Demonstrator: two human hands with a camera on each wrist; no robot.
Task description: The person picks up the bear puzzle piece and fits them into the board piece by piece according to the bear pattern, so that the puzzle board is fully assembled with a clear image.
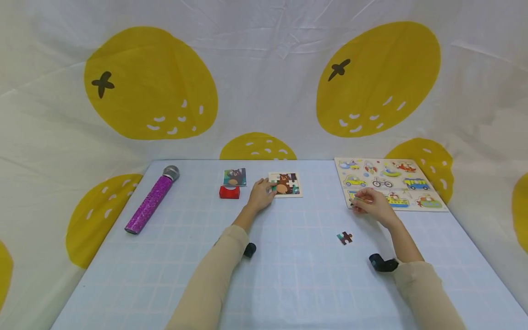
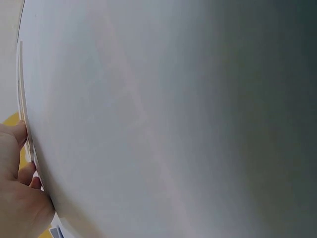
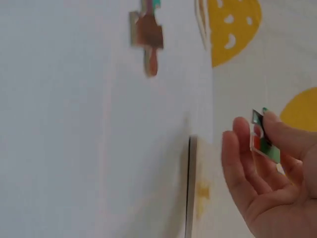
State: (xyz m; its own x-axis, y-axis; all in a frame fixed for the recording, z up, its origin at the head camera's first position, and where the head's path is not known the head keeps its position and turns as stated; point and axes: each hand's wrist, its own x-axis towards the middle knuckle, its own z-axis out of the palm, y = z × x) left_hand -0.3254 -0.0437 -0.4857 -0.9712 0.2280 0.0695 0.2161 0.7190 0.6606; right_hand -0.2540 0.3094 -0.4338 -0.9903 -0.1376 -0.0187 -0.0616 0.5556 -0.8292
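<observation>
My left hand holds the left edge of a small bear jigsaw puzzle in a pale frame, lying on the table with some gaps in its picture. In the left wrist view that hand sits at the far left, by the frame's edge. My right hand pinches a puzzle piece, green with a bit of red, between thumb and fingers. It is above the near left corner of a wooden vehicle puzzle board. A loose brown and teal puzzle piece lies nearer to me on the table.
A purple glittery microphone lies at the left. Between it and the bear puzzle are a bear picture card and a small red object. A curtain printed with yellow fruit hangs behind the blue table.
</observation>
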